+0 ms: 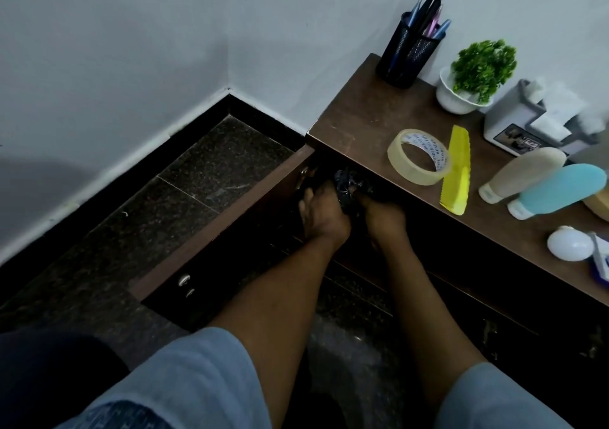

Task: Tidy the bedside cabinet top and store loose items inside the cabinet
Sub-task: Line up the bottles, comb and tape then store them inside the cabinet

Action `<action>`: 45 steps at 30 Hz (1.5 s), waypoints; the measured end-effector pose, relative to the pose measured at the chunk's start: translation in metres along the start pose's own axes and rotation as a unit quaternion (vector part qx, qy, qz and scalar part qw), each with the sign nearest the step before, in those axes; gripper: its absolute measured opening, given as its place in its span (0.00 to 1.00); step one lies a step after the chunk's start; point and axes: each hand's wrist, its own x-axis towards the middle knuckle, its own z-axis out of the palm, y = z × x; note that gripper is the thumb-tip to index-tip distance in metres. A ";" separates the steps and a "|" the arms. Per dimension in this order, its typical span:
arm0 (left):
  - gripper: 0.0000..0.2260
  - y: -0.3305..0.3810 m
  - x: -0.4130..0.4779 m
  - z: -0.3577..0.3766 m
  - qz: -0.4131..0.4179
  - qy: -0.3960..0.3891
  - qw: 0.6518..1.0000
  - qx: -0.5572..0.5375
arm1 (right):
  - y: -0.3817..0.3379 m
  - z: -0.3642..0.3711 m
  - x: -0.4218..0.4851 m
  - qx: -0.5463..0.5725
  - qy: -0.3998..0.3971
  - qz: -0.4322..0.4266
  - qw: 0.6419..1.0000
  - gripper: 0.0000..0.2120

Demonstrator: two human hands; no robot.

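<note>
**Dark bundle held in both hands at the open cabinet**

A dark, crumpled bundle (350,181) is held at the mouth of the cabinet, just under the front edge of the cabinet top (362,115), near its front left corner. The bundle is gripped from the left by the left hand (324,212), whose fingers are curved around it. It is gripped from the right by the right hand (382,217), whose fingers are curled into it, although their tips are lost in the shadow. What the bundle is made of cannot be told.

The cabinet door (214,227) is swung wide open to the left, over the dark speckled floor (204,158).

On the cabinet top, a black mesh pen holder (408,54) is set at the back left corner, with a small potted plant (461,97) just beside it along the back edge. A grey and white box (514,122) is placed further right. A roll of clear tape (418,156) lies flat near the front edge, touching a yellow comb (456,171). Towards the right edge, a beige tube (524,173) and a blue tube (560,188) are laid side by side, and a white light bulb (570,242) is seen near the front edge.
</note>
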 end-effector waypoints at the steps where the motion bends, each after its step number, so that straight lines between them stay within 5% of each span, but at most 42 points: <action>1: 0.19 0.001 0.000 0.002 -0.005 0.001 1.000 -0.002 | 0.000 -0.005 -0.001 -0.037 0.022 -0.014 0.999 0.12; 4: 0.22 0.006 0.001 0.002 -0.020 -0.001 1.000 -0.001 | 0.003 -0.021 -0.010 -0.073 0.046 -0.044 0.995 0.15; 13: 0.33 0.020 -0.046 -0.011 -0.003 -0.033 0.999 0.019 | -0.002 -0.065 -0.058 -0.043 -0.074 -0.027 0.996 0.05; 18: 0.08 0.024 -0.084 -0.039 0.219 0.046 0.967 0.120 | -0.018 -0.088 -0.088 -0.217 -0.029 -0.170 0.961 0.05; 23: 0.10 0.059 -0.103 -0.068 0.457 0.103 0.872 0.142 | -0.039 -0.105 -0.118 -0.238 0.082 -0.317 0.914 0.11; 26: 0.18 0.083 -0.105 -0.074 0.445 0.131 0.877 0.121 | -0.051 -0.115 -0.121 -0.238 0.129 -0.328 0.905 0.09; 30: 0.25 0.110 -0.083 -0.082 0.323 0.086 0.925 0.181 | -0.055 -0.130 -0.116 -0.239 0.135 -0.303 0.913 0.13; 33: 0.26 0.115 -0.066 -0.078 0.241 0.004 0.954 0.180 | -0.048 -0.140 -0.108 -0.270 0.082 -0.272 0.920 0.25; 37: 0.24 0.111 -0.059 -0.075 0.248 -0.001 0.946 0.210 | -0.039 -0.147 -0.102 -0.314 -0.005 -0.201 0.928 0.31; 45: 0.21 0.065 -0.090 -0.091 0.309 0.098 0.936 0.139 | -0.044 -0.125 -0.108 0.056 0.095 -0.136 0.985 0.09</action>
